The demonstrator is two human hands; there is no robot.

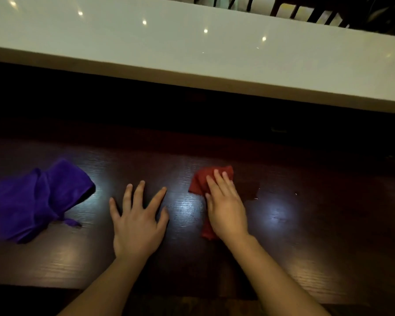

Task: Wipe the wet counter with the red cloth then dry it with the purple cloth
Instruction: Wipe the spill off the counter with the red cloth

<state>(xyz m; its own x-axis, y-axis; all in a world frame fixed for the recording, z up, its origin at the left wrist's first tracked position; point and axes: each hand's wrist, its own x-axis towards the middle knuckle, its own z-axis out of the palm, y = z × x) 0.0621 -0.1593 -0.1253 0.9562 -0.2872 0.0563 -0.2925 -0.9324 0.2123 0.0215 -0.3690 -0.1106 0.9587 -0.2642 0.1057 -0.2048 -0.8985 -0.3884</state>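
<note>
Right hand: flattened palm-down on the red cloth, fingers together and extended, pressing rather than pinching; nothing is gripped between thumb and fingers.
Left hand: spread wide and flat on the bare counter, fingers splayed, holding nothing; it appears to brace the body.
Red cloth: bunched under the right hand, right of centre on the dark wood, its far corner showing past the fingertips and a near tail poking out below the palm on the left.
Wet patch: a darker smear with small glints lies just right of the red cloth, touching or nearly touching its edge.
Purple cloth: crumpled at the far left of the counter, well apart from both hands, untouched.
Step in hand: the wet wipe with the red cloth, judged to be under way; the drying pass is not yet begun.
Doing it well: keep the palm flat so the whole cloth bears on the wood, sweep right across the dark smear in overlapping strokes, and keep the loose tail from trailing water onto wiped wood.
Watch for: overhead lights glare off the glossy grain, so wet and dry are hard to tell apart; checking from an angle would help.
Surroundings: a pale raised ledge runs along the far side, with dark chair legs beyond it.
</note>
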